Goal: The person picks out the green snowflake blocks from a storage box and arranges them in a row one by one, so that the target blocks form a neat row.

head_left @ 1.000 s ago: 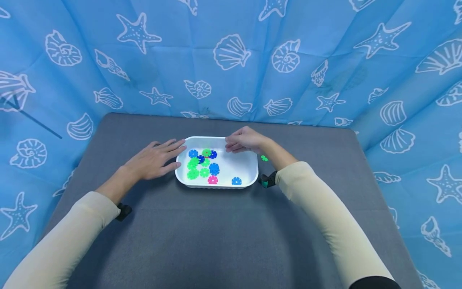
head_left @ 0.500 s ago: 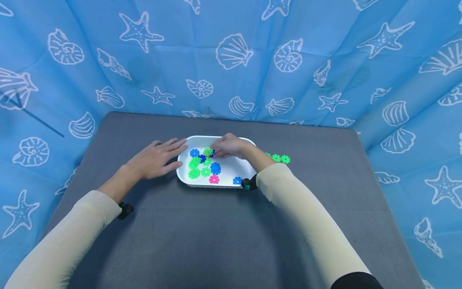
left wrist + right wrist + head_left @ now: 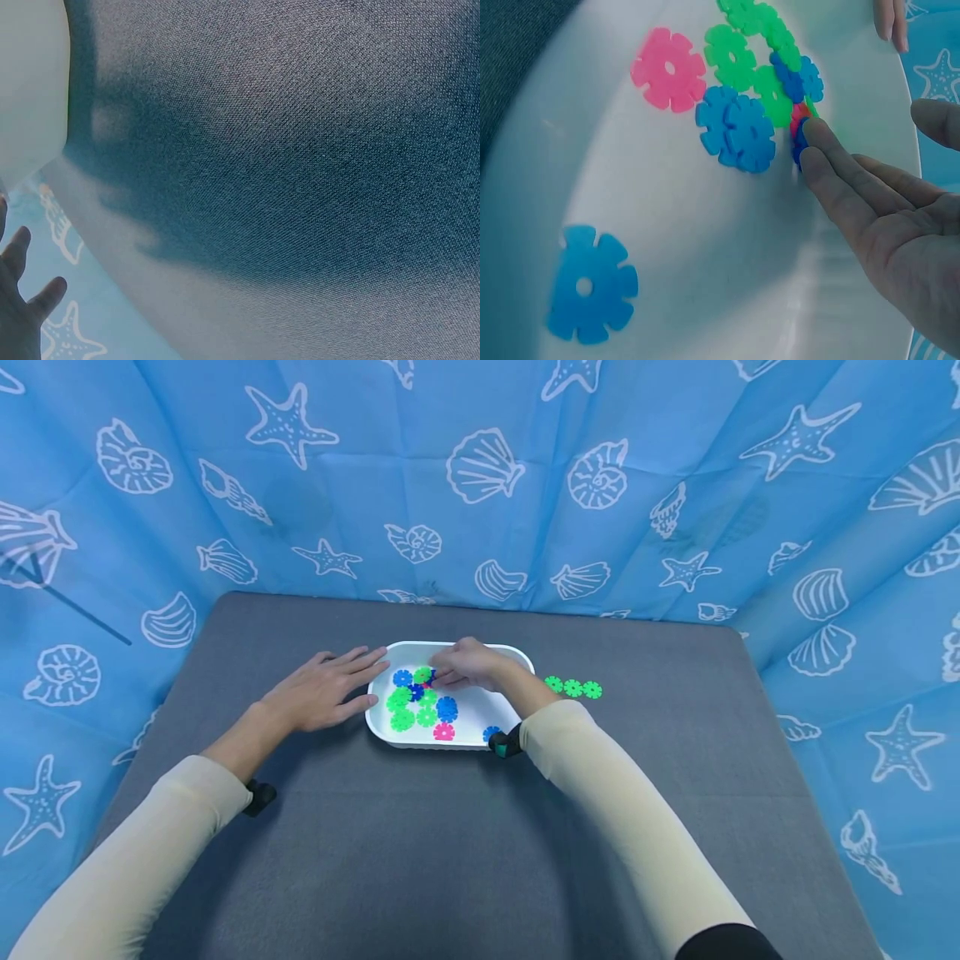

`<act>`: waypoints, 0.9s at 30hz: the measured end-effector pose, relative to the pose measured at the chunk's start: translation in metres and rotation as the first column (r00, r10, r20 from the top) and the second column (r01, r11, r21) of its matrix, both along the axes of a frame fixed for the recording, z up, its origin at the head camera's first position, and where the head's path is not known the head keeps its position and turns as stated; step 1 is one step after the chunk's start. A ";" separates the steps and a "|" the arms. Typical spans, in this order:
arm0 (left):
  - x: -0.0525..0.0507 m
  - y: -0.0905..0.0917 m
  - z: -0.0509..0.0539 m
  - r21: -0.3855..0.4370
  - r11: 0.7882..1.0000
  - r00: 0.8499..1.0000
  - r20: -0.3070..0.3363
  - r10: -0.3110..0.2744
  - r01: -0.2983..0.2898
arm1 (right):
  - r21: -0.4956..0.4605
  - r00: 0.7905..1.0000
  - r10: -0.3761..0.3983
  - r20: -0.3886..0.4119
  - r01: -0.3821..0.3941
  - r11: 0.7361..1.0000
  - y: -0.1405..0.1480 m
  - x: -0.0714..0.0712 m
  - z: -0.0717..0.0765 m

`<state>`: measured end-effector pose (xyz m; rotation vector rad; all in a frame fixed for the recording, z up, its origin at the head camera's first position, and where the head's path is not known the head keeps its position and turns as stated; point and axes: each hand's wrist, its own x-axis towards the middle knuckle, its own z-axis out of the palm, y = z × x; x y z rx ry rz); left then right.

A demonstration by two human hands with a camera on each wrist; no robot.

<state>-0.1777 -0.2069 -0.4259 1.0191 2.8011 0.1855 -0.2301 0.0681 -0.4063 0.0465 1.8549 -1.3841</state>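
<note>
In the head view a white tray [image 3: 487, 714] holds green, blue and pink notched discs, mostly toward its left. My right hand [image 3: 468, 666] reaches inside. The right wrist view shows that hand [image 3: 900, 240] with fairly straight fingers touching a dark blue disc [image 3: 799, 142] beside a red one; the thumb stands apart. Two overlapping blue discs [image 3: 751, 135] and a pink disc [image 3: 667, 69] lie nearby. My left hand [image 3: 318, 693] is spread, its fingertips at the tray's left rim; part of it [image 3: 19, 300] shows in the left wrist view.
Three green discs [image 3: 573, 688] lie in a row on the grey table [image 3: 420, 843], right of the tray. A single blue disc [image 3: 592, 285] lies apart in the tray. Behind the table hangs a blue curtain [image 3: 337, 502] with white shell and starfish prints.
My right hand has moved left and down over the tray to the discs, uncovering the green row on the table. The small disc group at its fingertips has shifted slightly left. My left hand stays put.
</note>
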 end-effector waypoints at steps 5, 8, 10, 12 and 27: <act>0.000 0.000 0.000 -0.003 1.000 1.000 -0.003 -0.002 0.002 | -0.023 0.999 -0.035 0.017 0.035 0.999 -0.006 -0.001 -0.004; -0.001 0.000 -0.001 -0.003 1.000 1.000 -0.003 -0.004 0.004 | -0.029 0.999 -0.045 0.018 0.046 0.999 -0.010 -0.002 -0.005; -0.001 0.000 0.000 -0.004 1.000 1.000 0.000 -0.003 0.003 | -0.030 0.999 -0.047 0.018 0.047 0.998 -0.012 -0.002 -0.006; -0.001 0.000 0.000 -0.006 1.000 1.000 0.004 -0.001 0.001 | -0.035 0.999 -0.042 0.023 0.043 0.998 -0.015 -0.002 -0.006; -0.001 -0.001 -0.001 0.006 1.000 1.000 0.002 -0.003 0.003 | -0.074 0.997 0.043 0.067 -0.038 0.997 -0.032 -0.004 -0.010</act>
